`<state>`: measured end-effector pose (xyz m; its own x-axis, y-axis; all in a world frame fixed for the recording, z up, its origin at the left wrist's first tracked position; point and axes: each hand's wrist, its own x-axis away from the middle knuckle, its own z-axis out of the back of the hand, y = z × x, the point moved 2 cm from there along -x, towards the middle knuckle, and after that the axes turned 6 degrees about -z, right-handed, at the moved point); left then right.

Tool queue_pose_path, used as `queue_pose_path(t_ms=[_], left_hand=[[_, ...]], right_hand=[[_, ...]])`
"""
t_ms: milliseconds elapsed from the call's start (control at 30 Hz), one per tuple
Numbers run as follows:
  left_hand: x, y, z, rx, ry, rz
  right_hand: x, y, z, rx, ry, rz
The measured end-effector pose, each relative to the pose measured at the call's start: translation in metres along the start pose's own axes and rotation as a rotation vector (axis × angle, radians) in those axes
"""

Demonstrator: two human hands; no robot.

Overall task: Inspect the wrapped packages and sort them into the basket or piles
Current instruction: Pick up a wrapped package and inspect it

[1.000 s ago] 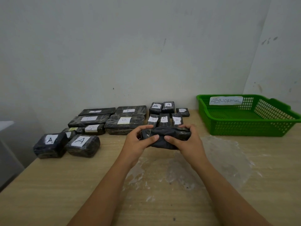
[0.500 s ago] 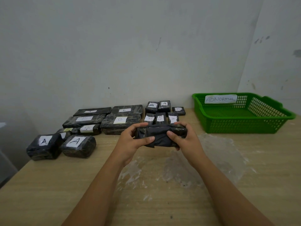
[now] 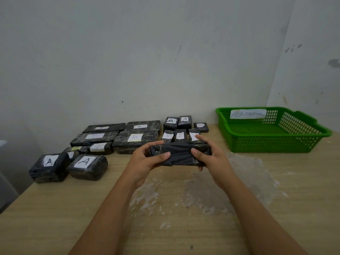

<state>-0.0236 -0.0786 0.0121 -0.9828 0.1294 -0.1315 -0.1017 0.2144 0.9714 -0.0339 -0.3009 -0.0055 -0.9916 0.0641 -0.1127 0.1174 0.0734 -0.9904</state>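
Both hands hold one black wrapped package [image 3: 179,153] above the wooden table [image 3: 55,208], in front of the piles. My left hand [image 3: 147,160] grips its left end with the thumb across the front. My right hand [image 3: 209,155] grips its right end, fingers curled over the top. No label shows on the held package. A green basket [image 3: 276,144] marked ABNORMAL stands at the back right, and nothing is visible inside it. Labelled packages lie in piles at the back left, among them two bulky A packages [image 3: 86,166] and flat B packages [image 3: 135,138].
Small labelled packages [image 3: 176,124] sit in a cluster just behind my hands. A crumpled sheet of clear film [image 3: 244,172] lies on the table under and right of my hands. The wall runs close behind the piles and basket. The table's left edge is near the A packages.
The hands have kept their grip on the package and turned it slightly. The view has shifted a little to the right.
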Motion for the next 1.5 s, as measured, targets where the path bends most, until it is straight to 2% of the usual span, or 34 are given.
queue_pose_path(t_ms=[133, 233, 367, 500, 700, 867, 1000, 1133, 1267, 1500], left_hand=[[-0.002, 0.002, 0.009, -0.016, -0.069, 0.017], [-0.003, 0.0, 0.011, -0.05, -0.107, 0.014], [-0.005, -0.004, 0.011, -0.099, -0.059, -0.004], [-0.003, -0.007, 0.004, -0.177, -0.062, -0.034], [0.0, -0.015, -0.005, -0.385, -0.017, -0.06], [0.001, -0.017, -0.008, -0.457, 0.054, -0.122], [-0.005, -0.025, -0.001, -0.486, 0.097, -0.094], [-0.01, -0.029, 0.005, -0.448, 0.128, -0.058], [-0.012, -0.028, 0.009, -0.365, 0.087, -0.032], [-0.006, -0.008, 0.013, -0.371, -0.108, -0.122]], right_hand=[[0.0, -0.001, 0.003, 0.037, -0.067, -0.023], [0.0, -0.003, 0.004, 0.084, -0.013, 0.01], [0.002, -0.002, 0.003, 0.121, 0.027, 0.017], [0.002, 0.004, 0.0, 0.301, 0.118, -0.02], [0.0, 0.007, -0.004, 0.318, 0.192, 0.024], [0.001, 0.009, -0.008, 0.313, 0.169, 0.024], [0.002, 0.009, -0.009, 0.369, 0.108, 0.024], [0.003, 0.009, -0.008, 0.326, 0.016, 0.018], [0.001, 0.006, -0.003, 0.266, -0.021, 0.054], [-0.006, 0.004, 0.005, -0.056, 0.109, -0.056]])
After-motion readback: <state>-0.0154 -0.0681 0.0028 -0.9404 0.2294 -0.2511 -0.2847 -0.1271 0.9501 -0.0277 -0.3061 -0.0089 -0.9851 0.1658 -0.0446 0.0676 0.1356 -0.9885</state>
